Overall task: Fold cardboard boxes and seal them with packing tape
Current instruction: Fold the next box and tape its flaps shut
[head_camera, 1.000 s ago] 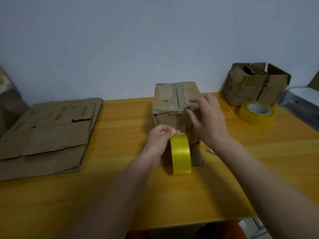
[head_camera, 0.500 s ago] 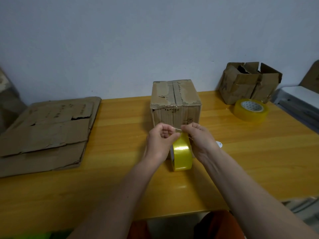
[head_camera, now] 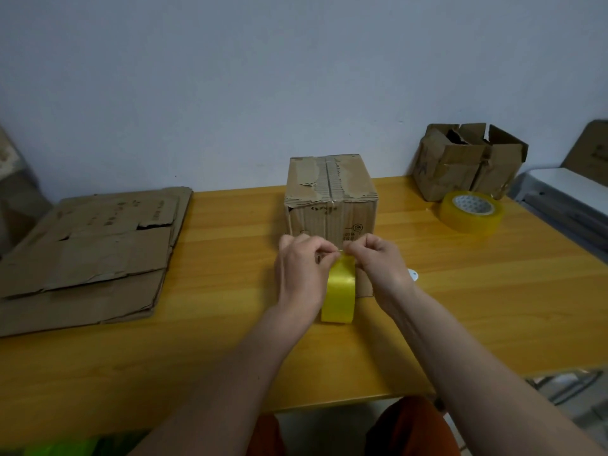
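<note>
While the folded cardboard box (head_camera: 330,205) is sitting mid-table toward the back edge, the tape roll (head_camera: 339,296) is standing on edge just before it, the left hand (head_camera: 304,271) and right hand (head_camera: 381,263) pinching at its top with curled fingers. A second roll (head_camera: 471,212) is lying near the right back corner.

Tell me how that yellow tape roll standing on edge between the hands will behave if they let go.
The tape roll stands on its curved rim, so it would probably roll or topple. Its glossy surface looks slippery. It seems light for its size.
</note>
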### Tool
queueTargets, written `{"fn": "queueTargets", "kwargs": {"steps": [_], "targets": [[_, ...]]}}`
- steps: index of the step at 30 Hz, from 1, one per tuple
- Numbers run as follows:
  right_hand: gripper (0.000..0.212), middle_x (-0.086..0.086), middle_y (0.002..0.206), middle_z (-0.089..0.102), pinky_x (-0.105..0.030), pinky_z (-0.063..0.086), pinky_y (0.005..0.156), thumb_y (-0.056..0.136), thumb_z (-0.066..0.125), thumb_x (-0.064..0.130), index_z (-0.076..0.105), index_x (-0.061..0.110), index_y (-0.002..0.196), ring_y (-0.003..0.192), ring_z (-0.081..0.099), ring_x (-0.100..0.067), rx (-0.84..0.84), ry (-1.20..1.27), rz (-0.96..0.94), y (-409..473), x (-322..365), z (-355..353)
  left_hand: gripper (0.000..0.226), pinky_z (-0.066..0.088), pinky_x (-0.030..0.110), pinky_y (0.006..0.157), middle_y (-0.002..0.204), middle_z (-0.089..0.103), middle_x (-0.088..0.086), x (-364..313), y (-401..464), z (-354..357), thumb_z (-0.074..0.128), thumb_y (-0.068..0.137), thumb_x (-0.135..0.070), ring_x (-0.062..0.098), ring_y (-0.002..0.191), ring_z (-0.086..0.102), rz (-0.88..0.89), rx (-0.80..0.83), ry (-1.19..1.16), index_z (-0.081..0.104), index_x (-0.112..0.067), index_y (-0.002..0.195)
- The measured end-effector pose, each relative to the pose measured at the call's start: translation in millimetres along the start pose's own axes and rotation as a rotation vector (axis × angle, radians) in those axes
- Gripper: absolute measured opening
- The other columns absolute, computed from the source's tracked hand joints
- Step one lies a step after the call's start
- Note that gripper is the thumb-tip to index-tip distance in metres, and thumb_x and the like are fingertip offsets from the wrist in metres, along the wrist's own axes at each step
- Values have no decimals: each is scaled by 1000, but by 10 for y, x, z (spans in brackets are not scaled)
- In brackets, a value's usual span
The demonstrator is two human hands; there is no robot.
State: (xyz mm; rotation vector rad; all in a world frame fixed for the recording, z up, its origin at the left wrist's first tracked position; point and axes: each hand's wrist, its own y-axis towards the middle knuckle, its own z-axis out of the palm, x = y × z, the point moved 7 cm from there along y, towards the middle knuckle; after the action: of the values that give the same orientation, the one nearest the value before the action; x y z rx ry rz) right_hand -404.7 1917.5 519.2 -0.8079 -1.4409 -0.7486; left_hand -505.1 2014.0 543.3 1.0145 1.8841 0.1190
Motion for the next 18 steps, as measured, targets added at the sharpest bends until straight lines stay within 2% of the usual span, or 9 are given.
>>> {"fn": "queueTargets", "kwargs": {"steps": [2,3,5,6,7,11,14,16,18], "targets": [[11,4,71,61,-34,48,77,87,67,16,66,9,78,75,56,-11,-20,-114,-70,-58,62,-71,8,39,28,81,96,50,-6,-64,-12,-9,81,73,-24,10,98,34,17,-66,117,73,-22,72],[11,5,83,64,-36,49,82,86,68,17,69,10,95,86,58,-13,-8,-154,-97,-93,81,-92,9,36,26,84,100,43,-8,-57,2,-2,81,73,-26,9,100,29,-9,-87,125,72,-23,71],[58,4,110,60,-37,47,91,83,72,16,48,19,136,108,55,-15,64,-207,-94,-155,42,-106,12,37,26,89,101,39,-7,0,40,61,80,76,-22,10,102,33,-89,-83,17,69,-22,70],[75,2,113,59,-38,48,92,82,74,14,34,23,144,107,56,-16,95,-204,-41,-173,-12,-126,14,41,29,91,100,42,-6,25,52,118,79,77,-19,12,102,41,-133,-63,-81,67,-21,70],[77,0,107,61,-38,50,88,80,75,13,32,23,143,100,59,-17,120,-204,21,-183,-69,-160,15,46,34,91,98,45,-5,42,51,194,78,78,-17,14,99,48,-168,-35,-173,67,-21,71],[28,-8,85,71,-38,54,73,74,81,17,68,5,95,78,66,-22,165,-401,77,-162,-120,-396,9,48,29,89,106,44,-2,-143,-37,320,76,81,-21,0,93,46,-112,-34,-288,70,-15,83],[31,-5,91,64,-41,51,76,76,77,28,59,9,93,85,60,-25,119,-893,2,-150,-59,-616,35,32,33,106,137,38,6,-311,114,165,65,89,-26,17,126,34,63,-179,-51,59,-21,123],[25,-5,98,58,-36,45,72,83,69,26,49,15,94,91,56,-26,119,-1241,-8,-185,-95,-723,53,21,39,116,154,23,3,-310,340,98,60,89,-17,23,142,19,57,-116,140,45,-27,139],[19,-5,101,57,-32,40,69,88,61,26,44,18,90,97,57,-26,103,-1375,14,-212,-194,-829,59,12,44,120,159,13,1,-207,556,44,59,87,-9,23,147,7,3,-5,302,44,-30,140]]}}
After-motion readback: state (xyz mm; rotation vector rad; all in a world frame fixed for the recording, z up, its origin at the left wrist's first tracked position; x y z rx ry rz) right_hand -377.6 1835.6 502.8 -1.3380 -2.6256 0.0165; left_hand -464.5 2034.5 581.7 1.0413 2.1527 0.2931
